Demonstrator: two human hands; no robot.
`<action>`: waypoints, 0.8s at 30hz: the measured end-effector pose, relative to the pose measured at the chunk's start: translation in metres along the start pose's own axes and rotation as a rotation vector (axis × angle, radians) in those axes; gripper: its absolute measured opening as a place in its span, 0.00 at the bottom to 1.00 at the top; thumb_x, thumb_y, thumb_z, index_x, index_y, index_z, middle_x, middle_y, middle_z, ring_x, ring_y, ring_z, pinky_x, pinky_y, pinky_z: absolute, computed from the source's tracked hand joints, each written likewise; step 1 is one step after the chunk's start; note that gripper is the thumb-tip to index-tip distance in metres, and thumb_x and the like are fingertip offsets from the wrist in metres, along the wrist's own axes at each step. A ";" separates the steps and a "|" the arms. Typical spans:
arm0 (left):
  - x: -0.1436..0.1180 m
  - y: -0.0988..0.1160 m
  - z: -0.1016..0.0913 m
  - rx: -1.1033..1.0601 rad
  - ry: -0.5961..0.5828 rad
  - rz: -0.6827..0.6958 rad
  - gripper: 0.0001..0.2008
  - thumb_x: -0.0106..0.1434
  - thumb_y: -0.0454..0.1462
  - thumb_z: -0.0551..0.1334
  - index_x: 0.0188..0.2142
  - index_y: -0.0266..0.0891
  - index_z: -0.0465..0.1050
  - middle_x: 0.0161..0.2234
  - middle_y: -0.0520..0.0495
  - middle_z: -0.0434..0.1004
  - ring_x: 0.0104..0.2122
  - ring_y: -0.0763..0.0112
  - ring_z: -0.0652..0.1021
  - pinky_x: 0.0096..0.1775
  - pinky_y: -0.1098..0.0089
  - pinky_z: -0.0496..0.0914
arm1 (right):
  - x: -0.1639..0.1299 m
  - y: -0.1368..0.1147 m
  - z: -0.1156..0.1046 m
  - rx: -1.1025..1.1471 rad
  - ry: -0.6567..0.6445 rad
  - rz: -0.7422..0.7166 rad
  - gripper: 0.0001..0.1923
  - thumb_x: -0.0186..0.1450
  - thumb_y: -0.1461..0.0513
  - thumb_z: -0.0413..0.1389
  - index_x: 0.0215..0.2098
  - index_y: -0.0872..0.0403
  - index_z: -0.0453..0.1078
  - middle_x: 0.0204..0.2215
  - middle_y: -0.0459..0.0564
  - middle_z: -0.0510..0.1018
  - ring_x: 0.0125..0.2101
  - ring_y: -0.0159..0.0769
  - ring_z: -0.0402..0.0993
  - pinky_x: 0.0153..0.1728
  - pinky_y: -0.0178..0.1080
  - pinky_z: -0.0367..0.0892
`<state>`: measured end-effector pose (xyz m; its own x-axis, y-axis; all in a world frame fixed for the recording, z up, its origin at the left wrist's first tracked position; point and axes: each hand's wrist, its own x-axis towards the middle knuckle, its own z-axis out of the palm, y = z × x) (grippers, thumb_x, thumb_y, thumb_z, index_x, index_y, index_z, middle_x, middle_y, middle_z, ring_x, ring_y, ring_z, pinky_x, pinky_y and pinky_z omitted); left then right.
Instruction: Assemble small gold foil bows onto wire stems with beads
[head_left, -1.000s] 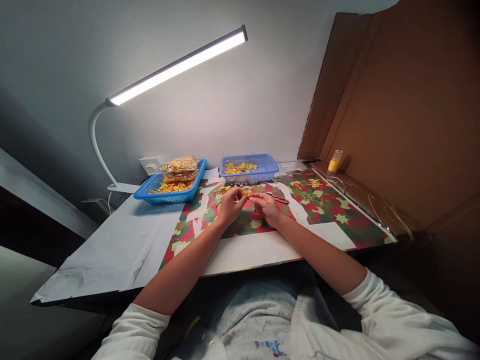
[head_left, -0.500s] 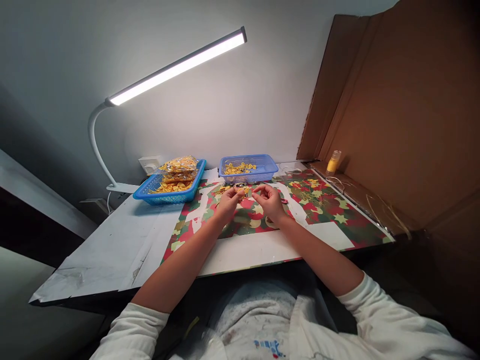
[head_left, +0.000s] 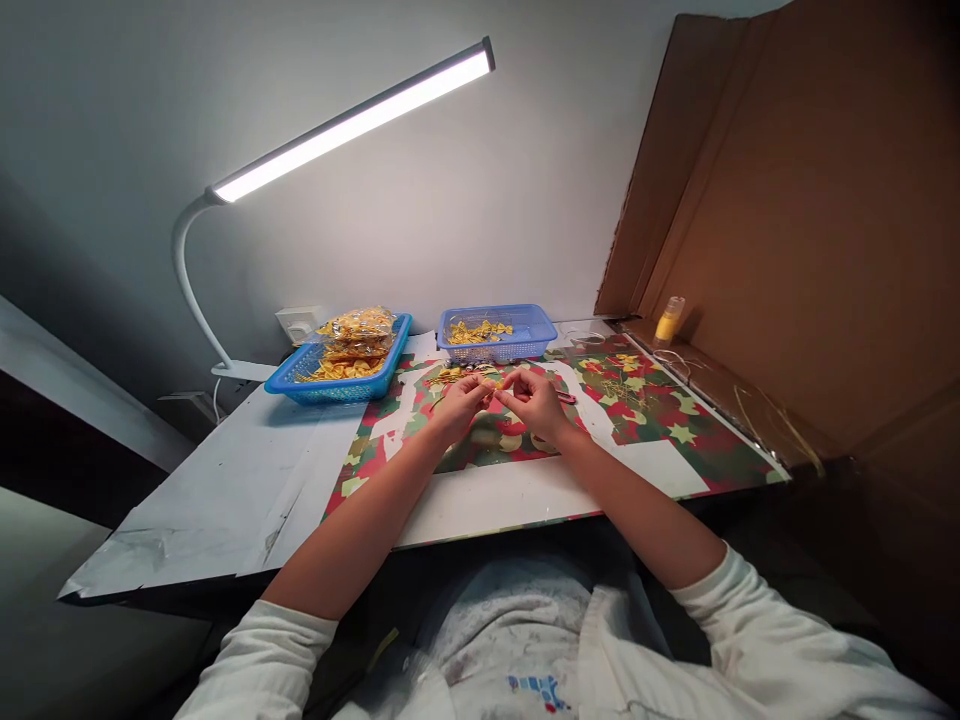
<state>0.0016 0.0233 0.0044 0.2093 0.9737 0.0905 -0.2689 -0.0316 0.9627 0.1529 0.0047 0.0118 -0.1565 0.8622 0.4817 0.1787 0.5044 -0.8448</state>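
Hands meet fingertip to fingertip over a small yellow piece on the patterned mat.

Head view: the left hand [head_left: 455, 402] and right hand [head_left: 534, 400] rest near the middle of the worktop [head_left: 225, 490], above a red, green and yellow star-print mat [head_left: 660, 420]; both have fingers curled in a closed pinch, the grip seemingly on a small yellow piece [head_left: 491, 385] between them, too small to tell apart clearly; just behind lie loose yellow pieces [head_left: 448, 375]; further back stand a small blue basket [head_left: 495, 335] and a larger blue basket [head_left: 341, 360] with bagged yellow pieces; a lit desk lamp [head_left: 352, 120] arches overhead; a yellow bottle [head_left: 667, 322] stands by the cardboard wall [head_left: 810, 220] at right.
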 end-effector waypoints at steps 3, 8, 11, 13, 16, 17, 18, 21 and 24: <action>0.001 -0.001 -0.001 -0.012 0.000 -0.016 0.19 0.43 0.44 0.71 0.21 0.37 0.63 0.19 0.56 0.65 0.20 0.82 0.64 0.26 0.75 0.58 | 0.001 0.001 -0.001 -0.001 -0.060 0.034 0.11 0.56 0.55 0.59 0.26 0.52 0.64 0.16 0.37 0.52 0.18 0.26 0.47 0.20 0.34 0.45; 0.000 0.001 0.001 -0.027 0.025 -0.048 0.17 0.43 0.41 0.72 0.22 0.36 0.64 0.20 0.56 0.65 0.20 0.82 0.64 0.26 0.75 0.59 | 0.003 0.006 -0.002 0.001 -0.056 0.012 0.11 0.59 0.54 0.56 0.29 0.53 0.68 0.17 0.39 0.56 0.19 0.28 0.51 0.21 0.34 0.48; -0.001 0.002 0.002 -0.071 0.020 -0.066 0.17 0.42 0.40 0.72 0.22 0.36 0.64 0.19 0.56 0.65 0.20 0.82 0.64 0.26 0.75 0.60 | 0.004 0.008 -0.004 -0.003 -0.084 -0.011 0.12 0.61 0.53 0.54 0.28 0.54 0.67 0.19 0.41 0.62 0.20 0.28 0.54 0.22 0.34 0.51; -0.001 0.002 0.002 -0.097 0.013 -0.067 0.17 0.42 0.40 0.72 0.22 0.36 0.64 0.19 0.56 0.65 0.20 0.82 0.64 0.26 0.75 0.60 | 0.004 0.007 -0.005 -0.013 -0.094 -0.020 0.13 0.61 0.53 0.54 0.27 0.54 0.66 0.20 0.42 0.64 0.21 0.28 0.55 0.23 0.34 0.52; 0.000 0.001 0.003 -0.102 0.007 -0.067 0.16 0.43 0.40 0.71 0.22 0.36 0.64 0.19 0.56 0.65 0.20 0.82 0.64 0.26 0.75 0.60 | 0.005 0.005 -0.005 0.038 -0.101 0.014 0.13 0.59 0.53 0.55 0.25 0.54 0.65 0.20 0.42 0.64 0.21 0.28 0.55 0.23 0.34 0.53; 0.000 0.000 0.003 -0.096 0.007 -0.067 0.16 0.44 0.40 0.71 0.22 0.36 0.64 0.19 0.56 0.65 0.20 0.81 0.64 0.26 0.75 0.60 | 0.006 0.004 -0.005 0.077 -0.106 0.035 0.13 0.58 0.52 0.55 0.25 0.54 0.64 0.19 0.42 0.64 0.21 0.28 0.56 0.23 0.34 0.53; 0.000 0.000 0.003 -0.088 0.006 -0.067 0.15 0.44 0.39 0.70 0.22 0.36 0.64 0.19 0.56 0.65 0.20 0.81 0.64 0.26 0.75 0.59 | 0.007 0.004 -0.005 0.120 -0.112 0.055 0.13 0.56 0.52 0.56 0.24 0.54 0.64 0.19 0.41 0.64 0.21 0.28 0.56 0.23 0.34 0.53; 0.000 0.000 0.003 -0.067 0.002 -0.067 0.14 0.45 0.39 0.70 0.22 0.37 0.65 0.19 0.56 0.65 0.20 0.81 0.64 0.26 0.75 0.60 | 0.008 0.005 -0.005 0.188 -0.124 0.108 0.12 0.52 0.53 0.58 0.25 0.54 0.65 0.18 0.40 0.62 0.20 0.27 0.56 0.22 0.34 0.53; -0.001 0.000 0.003 -0.047 -0.005 -0.067 0.13 0.46 0.39 0.69 0.22 0.37 0.65 0.19 0.56 0.65 0.21 0.81 0.64 0.26 0.75 0.60 | 0.007 0.004 -0.004 0.174 -0.120 0.138 0.11 0.51 0.55 0.58 0.26 0.53 0.66 0.16 0.38 0.59 0.19 0.26 0.52 0.21 0.33 0.51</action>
<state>0.0044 0.0216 0.0053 0.2326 0.9722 0.0274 -0.2979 0.0444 0.9536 0.1568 0.0129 0.0130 -0.2578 0.9056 0.3368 0.0379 0.3578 -0.9330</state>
